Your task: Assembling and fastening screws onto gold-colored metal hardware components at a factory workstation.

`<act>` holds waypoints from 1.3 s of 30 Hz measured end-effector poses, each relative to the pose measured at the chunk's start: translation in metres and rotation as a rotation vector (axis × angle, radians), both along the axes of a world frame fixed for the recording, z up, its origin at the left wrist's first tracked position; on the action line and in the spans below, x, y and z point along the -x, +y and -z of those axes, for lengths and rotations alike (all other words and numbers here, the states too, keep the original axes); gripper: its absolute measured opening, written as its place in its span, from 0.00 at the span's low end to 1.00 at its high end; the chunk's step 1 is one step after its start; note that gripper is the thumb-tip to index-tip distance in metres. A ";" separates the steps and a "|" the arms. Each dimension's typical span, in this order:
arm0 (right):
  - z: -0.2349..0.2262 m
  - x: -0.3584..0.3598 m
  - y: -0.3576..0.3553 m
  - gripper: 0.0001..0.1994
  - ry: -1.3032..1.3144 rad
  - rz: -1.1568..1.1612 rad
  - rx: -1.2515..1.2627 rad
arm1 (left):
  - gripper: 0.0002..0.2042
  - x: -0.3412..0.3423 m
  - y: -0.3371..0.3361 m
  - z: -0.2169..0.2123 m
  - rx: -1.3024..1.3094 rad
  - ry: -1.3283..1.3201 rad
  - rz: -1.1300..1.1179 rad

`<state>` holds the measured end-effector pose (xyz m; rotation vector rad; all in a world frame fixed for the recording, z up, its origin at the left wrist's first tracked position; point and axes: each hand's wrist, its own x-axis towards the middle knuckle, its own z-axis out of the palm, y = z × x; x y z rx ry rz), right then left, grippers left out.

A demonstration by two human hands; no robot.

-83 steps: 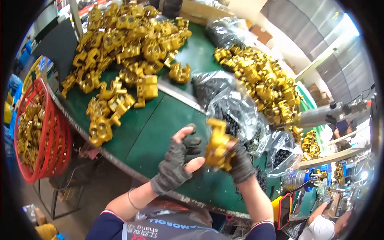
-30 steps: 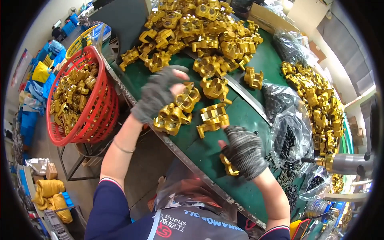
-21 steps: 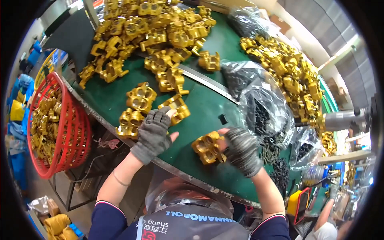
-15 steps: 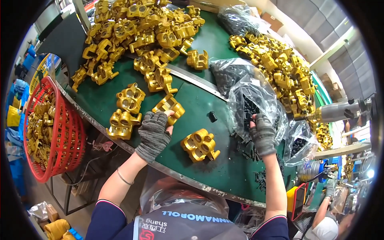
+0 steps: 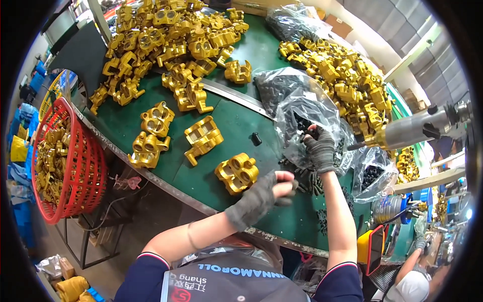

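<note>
My right hand [image 5: 320, 149], in a dark grey fingerless glove, reaches into the mouth of a clear plastic bag [image 5: 287, 146] of small black parts. Its fingers are bent together among them, and what they grip is hidden. My left hand [image 5: 259, 199], gloved alike, hovers over the near table edge with loosely bent fingers, apart and with nothing seen in them. Just left of it lies a gold brake caliper [image 5: 236, 172]. Another gold caliper [image 5: 203, 138] lies farther left, beside two more calipers [image 5: 150, 136]. A short black cylindrical part [image 5: 256, 139] lies on the green table.
Gold calipers form a large pile [image 5: 171, 38] at the far left and a second pile [image 5: 347, 83] at the right. A metal strip [image 5: 234, 95] crosses the green table. A red basket [image 5: 90, 171] of gold parts stands left; a spindle tool [image 5: 412, 128] juts in from the right.
My left hand has let go of the gold caliper, which now lies on the table, and has moved right toward the bag. The right hand has shifted slightly farther into the bag's mouth.
</note>
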<state>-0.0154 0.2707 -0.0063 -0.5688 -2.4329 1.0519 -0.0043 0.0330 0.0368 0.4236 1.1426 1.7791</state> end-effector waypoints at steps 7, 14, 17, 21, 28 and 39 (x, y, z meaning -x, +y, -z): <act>-0.024 -0.059 -0.084 0.12 0.143 -0.201 0.318 | 0.14 0.000 0.060 0.031 -0.287 -1.018 -0.218; -0.070 -0.083 -0.092 0.08 0.260 -0.299 0.163 | 0.10 -0.003 0.059 0.041 -0.299 -0.990 -0.269; -0.061 -0.092 -0.082 0.08 0.262 -0.187 0.388 | 0.09 -0.010 0.057 0.037 -0.260 -0.958 -0.271; -0.075 -0.079 -0.084 0.10 0.194 -0.081 0.521 | 0.09 -0.006 0.040 0.050 -0.263 -0.848 -0.043; -0.069 -0.006 -0.104 0.11 0.144 -0.733 -0.104 | 0.10 -0.028 -0.015 0.022 0.177 -0.507 0.126; -0.036 -0.015 -0.144 0.15 -0.376 -0.501 -0.255 | 0.18 -0.033 -0.031 0.033 0.124 -0.250 0.120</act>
